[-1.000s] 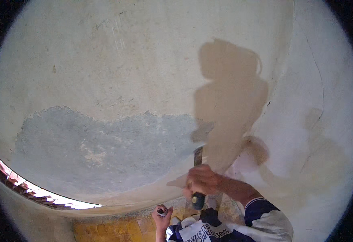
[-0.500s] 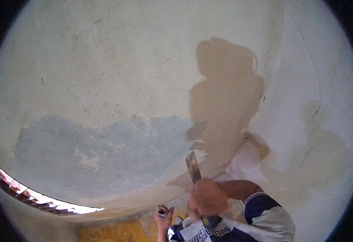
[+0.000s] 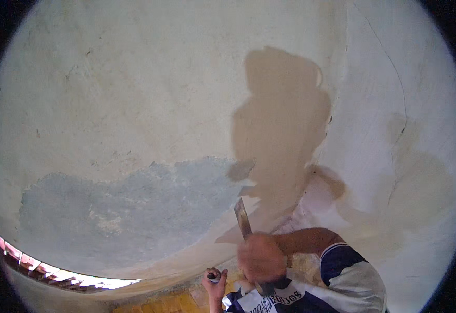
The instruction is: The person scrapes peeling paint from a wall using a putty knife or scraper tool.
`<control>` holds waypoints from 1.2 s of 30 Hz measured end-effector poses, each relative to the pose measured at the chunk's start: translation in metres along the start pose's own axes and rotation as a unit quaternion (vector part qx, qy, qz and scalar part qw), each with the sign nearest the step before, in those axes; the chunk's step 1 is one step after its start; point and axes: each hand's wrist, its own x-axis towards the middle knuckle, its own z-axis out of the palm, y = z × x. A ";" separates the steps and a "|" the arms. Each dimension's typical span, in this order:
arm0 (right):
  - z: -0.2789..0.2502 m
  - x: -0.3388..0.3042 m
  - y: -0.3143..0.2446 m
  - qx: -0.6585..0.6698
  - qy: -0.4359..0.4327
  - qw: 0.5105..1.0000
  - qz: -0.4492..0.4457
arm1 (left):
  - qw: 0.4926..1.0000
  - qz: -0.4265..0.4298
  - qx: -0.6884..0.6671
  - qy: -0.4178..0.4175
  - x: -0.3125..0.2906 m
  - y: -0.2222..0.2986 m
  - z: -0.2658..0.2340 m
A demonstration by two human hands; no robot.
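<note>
My right hand [image 3: 262,257] is closed around a scraper [image 3: 242,218], a flat, narrow metal blade with a slanted tip. Part of its dark handle shows below the fist. The blade points up toward the wall [image 3: 160,94], near the right end of a grey patch [image 3: 150,201] where the surface coat is gone; whether the tip touches the wall, I cannot tell. Lower and to the left, my left hand [image 3: 215,289] is closed on a small dark cylinder with a pale end [image 3: 214,277], its kind unclear.
A pale side wall [image 3: 421,156] with a thin crack meets the main wall in a corner at the right. My shadow [image 3: 280,120] falls across the main wall. A slatted opening [image 3: 61,274] lets in light at the lower left. Below lies a yellow tiled floor [image 3: 170,304].
The view has shifted a little, so the wall patch sits lower and farther left. My right hand and the scraper appear slightly left of before; both hands keep their grip.
</note>
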 end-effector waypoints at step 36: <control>-0.033 0.049 -0.007 -0.001 0.030 0.996 -0.084 | 0.992 0.123 0.028 -0.019 0.004 -0.021 -0.002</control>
